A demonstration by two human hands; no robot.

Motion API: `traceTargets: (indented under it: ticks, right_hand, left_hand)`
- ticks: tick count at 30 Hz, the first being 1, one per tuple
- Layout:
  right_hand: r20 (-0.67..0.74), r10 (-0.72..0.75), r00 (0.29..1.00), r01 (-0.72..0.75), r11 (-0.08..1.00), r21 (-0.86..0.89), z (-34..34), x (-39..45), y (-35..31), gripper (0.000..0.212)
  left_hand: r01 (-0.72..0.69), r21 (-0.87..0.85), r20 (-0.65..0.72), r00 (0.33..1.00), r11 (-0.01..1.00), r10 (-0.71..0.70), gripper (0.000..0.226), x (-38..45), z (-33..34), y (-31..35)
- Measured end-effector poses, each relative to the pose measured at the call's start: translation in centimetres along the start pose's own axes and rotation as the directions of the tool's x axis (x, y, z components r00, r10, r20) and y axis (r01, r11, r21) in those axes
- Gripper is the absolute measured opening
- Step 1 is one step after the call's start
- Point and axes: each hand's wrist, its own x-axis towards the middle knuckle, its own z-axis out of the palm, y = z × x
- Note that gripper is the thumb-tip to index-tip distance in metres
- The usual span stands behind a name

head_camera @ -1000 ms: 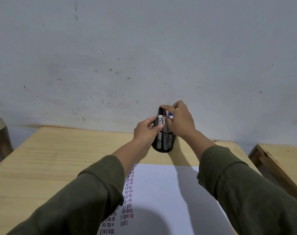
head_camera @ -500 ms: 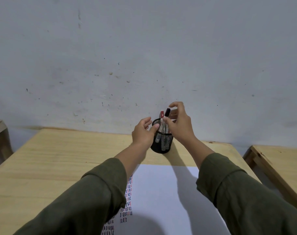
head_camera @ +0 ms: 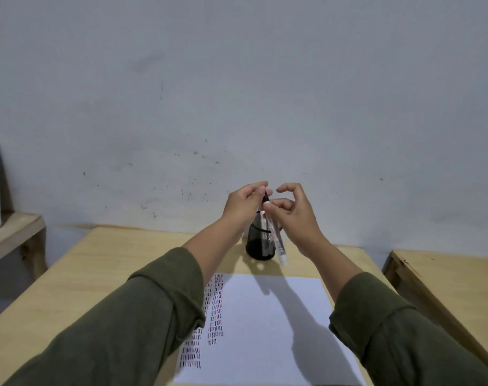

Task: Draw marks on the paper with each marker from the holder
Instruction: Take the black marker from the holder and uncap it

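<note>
The marker (head_camera: 275,235), a white barrel with a dark cap end, had come clear of the holder (head_camera: 260,246) and hung tilted in the air just above and in front of it, its lower end pointing down toward the far edge of the paper (head_camera: 268,324). The right hand (head_camera: 295,218) was clamped on the barrel near its top, thumb and forefinger pinched together around it. The left hand (head_camera: 244,206) had closed its fingertips on the dark cap end, so both hands met on the one marker. That reads as the start of uncapping: one marker chosen and lifted out, the cap about to be pulled before a stroke could go down.

Half a second before, the marker had still stood inside the black mesh holder, with the right hand gripping its top and the left hand steadying the holder's rim. Now the left hand had left the holder and risen to the cap.

The holder stood near the far edge of the table (head_camera: 103,271), at least one more white marker showing inside it. The paper lay nearer the person, with columns of short dark and red dashes along its left side and the rest blank.
</note>
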Motion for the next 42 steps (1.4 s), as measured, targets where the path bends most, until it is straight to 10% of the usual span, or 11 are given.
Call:
traceTargets:
  ticks: [8, 19, 32, 42]
  right_hand:
    - [0.170, 0.130, 0.977, -0.165, 0.963, 0.212, -0.1, -6.9, -2.6, 0.041]
    - [0.312, 0.086, 0.946, -0.292, 0.644, 0.707, 0.9, -12.4, -4.1, 0.090]
    - [0.039, 0.143, 0.989, -0.130, 0.714, 0.688, 4.4, -11.0, -5.3, 0.025]
    - [0.101, 0.050, 0.994, -0.099, 0.813, 0.574, 5.7, -11.2, -3.6, 0.023]
  left_hand:
    - [0.116, -0.210, -0.168, 0.974, 0.971, -0.152, 0.025, -5.4, -1.2, 0.5]
    - [0.149, -0.473, -0.325, 0.887, 0.868, -0.329, 0.025, -10.9, -1.4, 1.2]
    - [0.069, -0.551, 0.092, 0.995, 0.832, -0.022, 0.019, -12.3, -2.0, 1.1]
    - [0.119, -0.380, -0.026, 0.990, 0.917, -0.139, 0.017, -11.7, -3.1, -1.1]
